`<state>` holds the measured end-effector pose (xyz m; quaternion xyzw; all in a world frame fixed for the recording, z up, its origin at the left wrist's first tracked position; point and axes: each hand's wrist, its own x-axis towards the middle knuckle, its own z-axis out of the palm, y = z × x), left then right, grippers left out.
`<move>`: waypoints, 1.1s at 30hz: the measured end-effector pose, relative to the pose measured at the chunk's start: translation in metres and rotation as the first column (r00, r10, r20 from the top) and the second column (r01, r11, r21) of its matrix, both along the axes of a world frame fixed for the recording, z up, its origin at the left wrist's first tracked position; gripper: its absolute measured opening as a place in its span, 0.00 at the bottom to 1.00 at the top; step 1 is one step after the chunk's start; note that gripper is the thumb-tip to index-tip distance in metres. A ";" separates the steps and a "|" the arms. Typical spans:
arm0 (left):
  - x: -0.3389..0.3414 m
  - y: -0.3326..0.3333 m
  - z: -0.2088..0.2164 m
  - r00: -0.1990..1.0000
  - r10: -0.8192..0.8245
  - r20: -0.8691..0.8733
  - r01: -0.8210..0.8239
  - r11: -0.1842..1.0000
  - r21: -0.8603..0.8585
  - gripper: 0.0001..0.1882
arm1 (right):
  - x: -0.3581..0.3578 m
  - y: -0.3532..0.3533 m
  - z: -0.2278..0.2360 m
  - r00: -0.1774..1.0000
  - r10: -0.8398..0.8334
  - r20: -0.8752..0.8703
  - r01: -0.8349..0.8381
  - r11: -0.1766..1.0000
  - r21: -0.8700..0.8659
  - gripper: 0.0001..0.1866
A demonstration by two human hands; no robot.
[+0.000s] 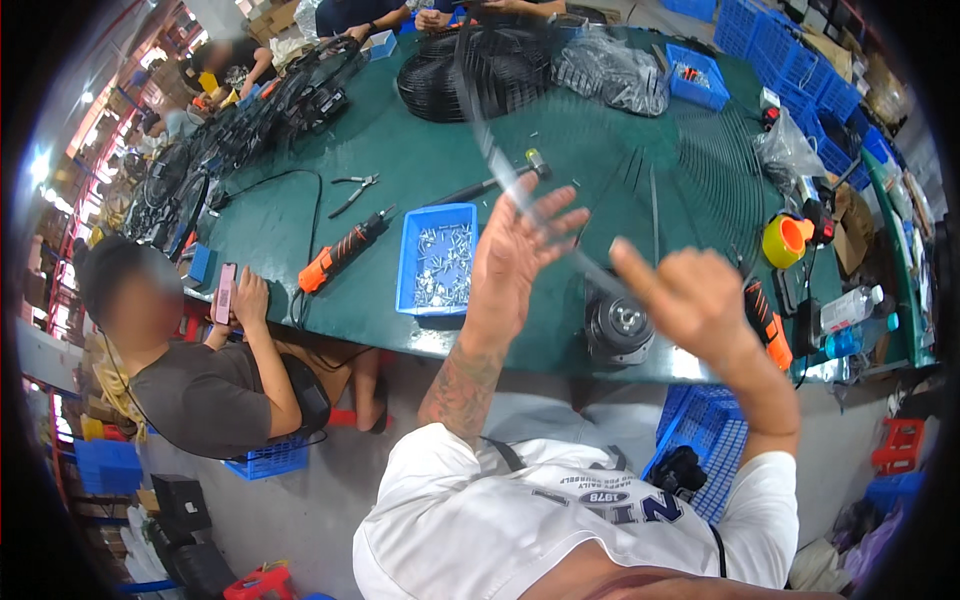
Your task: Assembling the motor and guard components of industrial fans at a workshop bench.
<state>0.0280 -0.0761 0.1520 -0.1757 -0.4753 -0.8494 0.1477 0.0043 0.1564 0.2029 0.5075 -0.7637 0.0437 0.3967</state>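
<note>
My left hand [525, 240] is raised over the table with its fingers spread and palm showing. A curved grey metal rim band [487, 145], smeared by motion, runs past these fingers toward my right hand. It appears to belong to a round wire fan guard [715, 150], whose thin blurred wires spread over the table's right half. My right hand [690, 295] is beside the band's near end; motion blurs its fingers, so its grip is unclear. Below, between my hands, a round fan motor [618, 325] sits by the table's near edge.
On the green table [270, 225] are a blue tray of screws [437, 265], orange power screwdrivers [340, 255] [768, 325], pliers [353, 193], a hammer [500, 178], stacked black guards [475, 75] and bottles [850, 310]. A seated person [200, 370] holds a phone at left. Others work across the table.
</note>
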 end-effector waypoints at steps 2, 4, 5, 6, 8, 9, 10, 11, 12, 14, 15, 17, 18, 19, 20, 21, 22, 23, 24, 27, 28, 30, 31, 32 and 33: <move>0.008 0.007 -0.004 0.982 -0.100 0.160 0.094 0.995 0.045 0.52 | 0.026 0.001 -0.018 0.994 -0.032 0.103 0.022 0.995 0.098 0.30; 0.015 0.008 -0.013 0.982 -0.064 0.177 0.072 0.997 -0.040 0.43 | 0.035 0.005 -0.026 0.984 -0.065 0.166 0.040 0.988 0.147 0.30; 0.017 0.010 -0.019 0.967 -0.080 0.242 0.080 0.997 0.008 0.39 | 0.039 0.009 -0.029 0.968 -0.104 0.229 0.060 0.980 0.189 0.29; 0.022 0.010 -0.026 0.944 -0.089 0.318 0.073 0.995 0.061 0.35 | 0.041 0.008 -0.031 0.960 -0.128 0.249 0.078 0.977 0.201 0.29; 0.025 0.004 -0.037 0.911 -0.112 0.397 0.067 0.990 0.124 0.40 | 0.042 0.007 -0.030 0.943 0.031 0.331 -0.048 0.998 0.041 0.30; 0.026 -0.008 -0.044 0.906 -0.144 0.398 0.095 0.986 0.140 0.43 | 0.049 0.015 -0.024 0.902 0.063 0.427 -0.071 0.997 0.003 0.32; 0.027 -0.019 -0.052 0.900 -0.175 0.399 0.122 0.980 0.156 0.46 | 0.050 0.027 -0.017 0.906 0.064 0.418 -0.011 0.992 -0.128 0.30; 0.034 -0.029 -0.057 0.887 -0.194 0.419 0.137 0.977 0.161 0.46 | 0.053 0.043 -0.014 0.910 0.067 0.409 0.046 0.964 -0.260 0.29; 0.036 -0.036 -0.062 0.888 -0.247 0.388 0.158 0.956 0.245 0.48 | 0.050 0.070 -0.025 0.930 0.018 0.368 0.150 0.894 -0.423 0.28; 0.043 -0.051 -0.073 0.873 -0.309 0.377 0.187 0.927 0.326 0.49 | 0.029 0.102 -0.052 0.862 -0.138 0.488 0.498 0.417 -0.760 0.34; 0.047 -0.058 -0.081 0.860 -0.362 0.361 0.220 0.899 0.378 0.51 | 0.020 0.122 -0.064 0.800 0.047 0.598 0.570 0.253 -0.782 0.42; 0.056 -0.065 -0.100 0.822 -0.455 0.344 0.264 0.838 0.478 0.54 | 0.020 0.142 -0.093 0.594 0.595 0.541 0.610 0.105 -0.785 0.48; 0.065 -0.060 -0.106 0.802 -0.475 0.362 0.270 0.829 0.490 0.54 | 0.025 0.147 -0.103 0.254 0.947 0.198 0.679 -0.029 -0.734 0.55; 0.074 -0.055 -0.110 0.800 -0.440 0.407 0.258 0.866 0.428 0.55 | 0.030 0.148 -0.112 0.271 0.939 0.211 0.696 -0.040 -0.717 0.55; 0.086 -0.054 -0.111 0.807 -0.379 0.453 0.228 0.908 0.352 0.55 | 0.031 0.138 -0.120 0.085 0.986 0.143 0.717 0.039 -0.696 0.59; 0.089 -0.057 -0.117 0.786 -0.461 0.413 0.321 0.874 0.364 0.57 | 0.035 0.136 -0.124 -0.085 0.994 0.072 0.724 0.112 -0.681 0.64; 0.093 -0.058 -0.123 0.769 -0.475 0.428 0.326 0.867 0.377 0.57 | 0.038 0.141 -0.129 -0.072 0.995 0.076 0.741 0.104 -0.664 0.64; 0.097 -0.059 -0.127 0.766 -0.490 0.415 0.370 0.865 0.340 0.59 | 0.035 0.143 -0.133 -0.081 0.991 0.109 0.746 0.133 -0.653 0.66; 0.102 -0.059 -0.131 0.764 -0.506 0.401 0.411 0.860 0.301 0.61 | 0.035 0.145 -0.136 -0.092 0.986 0.142 0.749 0.163 -0.642 0.67; 0.108 -0.063 -0.143 0.721 -0.522 0.456 0.399 0.851 0.342 0.64 | 0.040 0.143 -0.148 -0.057 0.992 0.109 0.773 0.113 -0.625 0.64; 0.103 -0.066 -0.149 0.699 -0.544 0.465 0.423 0.838 0.344 0.64 | 0.043 0.146 -0.152 -0.051 0.992 0.115 0.773 0.112 -0.624 0.64; 0.099 -0.069 -0.148 0.701 -0.554 0.449 0.439 0.832 0.340 0.64 | 0.040 0.142 -0.159 -0.077 0.995 0.071 0.780 0.104 -0.617 0.64; 0.098 -0.071 -0.147 0.716 -0.537 0.446 0.433 0.843 0.321 0.63 | 0.037 0.142 -0.162 -0.083 0.995 0.061 0.781 0.103 -0.615 0.63; 0.098 -0.070 -0.143 0.726 -0.525 0.445 0.431 0.851 0.300 0.62 | 0.037 0.140 -0.164 -0.082 0.995 0.049 0.786 0.095 -0.611 0.63; 0.101 -0.068 -0.143 0.736 -0.480 0.477 0.377 0.876 0.301 0.60 | 0.036 0.139 -0.163 -0.082 0.995 0.064 0.775 0.104 -0.623 0.63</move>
